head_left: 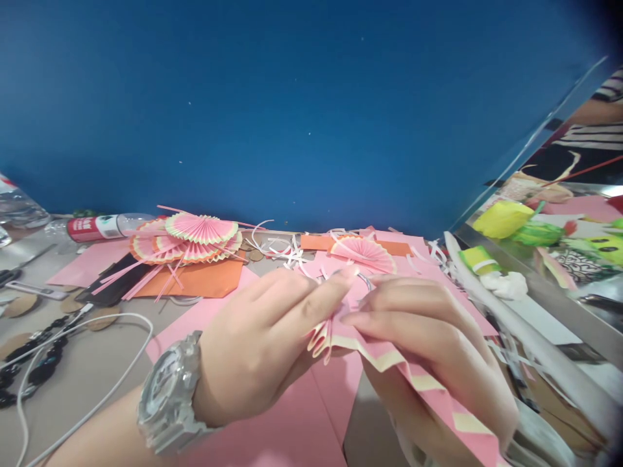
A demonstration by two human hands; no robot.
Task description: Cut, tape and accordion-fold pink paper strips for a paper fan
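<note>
Between my hands is a strip of pink paper (pixel 384 355) with a pale yellow edge, creased in zigzag pleats. My left hand (pixel 265 331), with a grey watch on its wrist, pinches the tightly gathered pleats at the strip's left end. My right hand (pixel 438 344) grips the looser part, which runs down to the lower right past its fingers. Just beyond my fingertips lies a pleated pink paper fan (pixel 364 254). Pink paper sheets (pixel 282 421) lie beneath my hands. Some fingertips are hidden behind the paper.
Finished paper fans (pixel 202 237) with pink sticks lie on an orange sheet (pixel 195 280) at left, near a plastic bottle (pixel 92 227). A white cable (pixel 141 318) loops on the left. A blue partition (pixel 311 117) stands behind. Another person's striped sleeve (pixel 594 135) shows at right.
</note>
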